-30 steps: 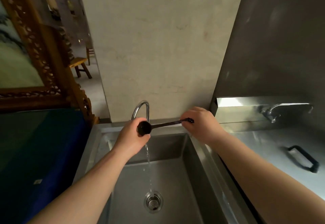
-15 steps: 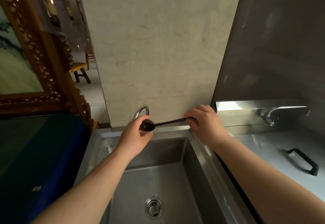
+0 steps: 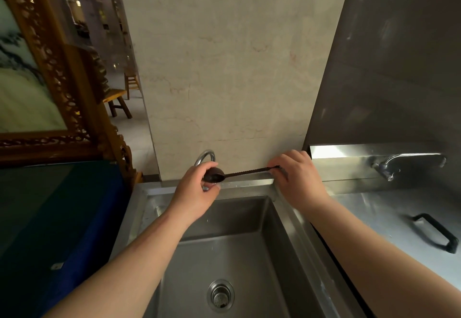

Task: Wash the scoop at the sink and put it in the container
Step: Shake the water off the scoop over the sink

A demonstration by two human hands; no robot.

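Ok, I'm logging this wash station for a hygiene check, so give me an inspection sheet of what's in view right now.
Surface: steel sink, basin bare but for the drain; no running water seen.
Job's things: dark scoop held level over the sink's back edge, below the tap; no container seen.
Clutter: black handle on the steel counter to the right.
Hands: left hand cups the scoop's bowl; right hand pinches the handle end.
Cables: nothing seen.
Surroundings: beige wall, second tap at right, carved wooden frame and blue surface at left.
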